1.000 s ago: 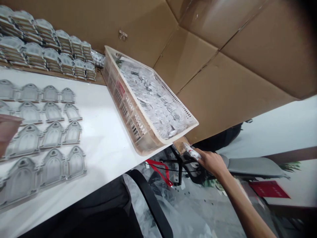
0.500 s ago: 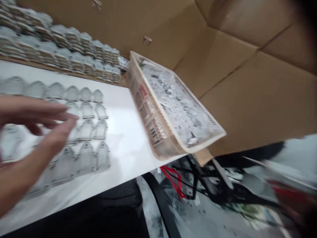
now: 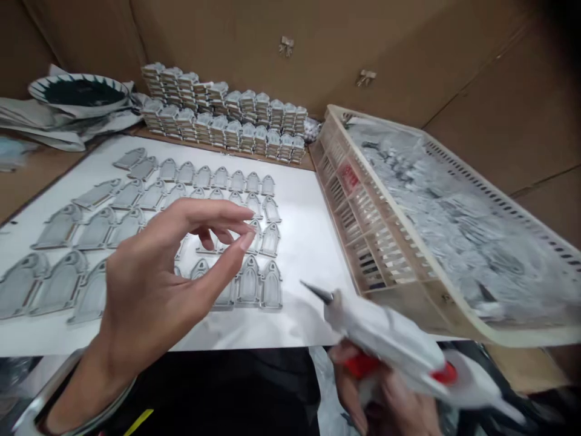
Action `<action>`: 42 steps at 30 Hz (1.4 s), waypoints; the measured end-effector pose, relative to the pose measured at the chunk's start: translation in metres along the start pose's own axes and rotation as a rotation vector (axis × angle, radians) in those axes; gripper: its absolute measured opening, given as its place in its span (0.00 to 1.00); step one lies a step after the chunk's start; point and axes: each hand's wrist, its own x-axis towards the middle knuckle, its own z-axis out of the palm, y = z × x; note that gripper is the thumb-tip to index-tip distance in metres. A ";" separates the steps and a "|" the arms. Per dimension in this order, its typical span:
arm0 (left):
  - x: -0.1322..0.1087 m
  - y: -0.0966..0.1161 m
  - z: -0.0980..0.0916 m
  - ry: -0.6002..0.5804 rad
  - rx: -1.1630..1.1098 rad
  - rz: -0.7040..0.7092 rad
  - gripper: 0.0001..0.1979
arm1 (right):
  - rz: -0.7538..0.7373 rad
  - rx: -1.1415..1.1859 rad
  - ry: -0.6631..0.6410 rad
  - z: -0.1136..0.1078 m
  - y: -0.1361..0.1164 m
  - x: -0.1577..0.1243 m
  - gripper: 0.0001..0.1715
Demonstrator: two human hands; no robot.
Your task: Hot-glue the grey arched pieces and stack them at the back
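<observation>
My left hand [image 3: 157,281] hovers over the rows of small grey arched frames [image 3: 271,284] on the white board. Its thumb and fingers curve toward each other, with a narrow gap between thumb tip and forefinger; nothing shows in them. My right hand [image 3: 399,399], at the lower right, is wrapped around a white hot glue gun [image 3: 390,330] with red parts. The gun's dark nozzle points up and left, above the board's right part and apart from the frames. Some frames are hidden behind my left hand.
A cream plastic basket [image 3: 358,212] of clear-wrapped pieces [image 3: 458,206] stands at the right. Stacks of similar arched frames [image 3: 218,130] line the back, before a cardboard wall [image 3: 218,30]. A bowl with a dark green inside [image 3: 86,92] sits on papers at the back left.
The view has swung left and now takes in the whole board. The glue gun in my right hand has come clearly into view beside the basket. My left hand keeps its curved shape.
</observation>
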 end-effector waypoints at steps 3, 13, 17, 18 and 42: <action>-0.006 -0.005 0.000 -0.022 -0.015 -0.012 0.15 | 0.001 0.106 -0.003 0.028 0.008 0.021 0.34; -0.020 0.002 0.004 0.177 0.057 -0.068 0.11 | 0.268 0.424 -0.284 0.033 0.003 0.063 0.33; -0.015 0.000 0.019 0.242 0.046 -0.008 0.12 | 0.372 0.514 -0.330 0.025 -0.003 0.069 0.32; -0.013 0.001 0.022 0.247 0.043 0.008 0.11 | 0.384 0.543 -0.349 0.024 -0.003 0.071 0.32; 0.008 0.003 0.038 0.111 -0.072 0.042 0.14 | 0.611 0.861 -0.498 0.008 0.008 0.086 0.33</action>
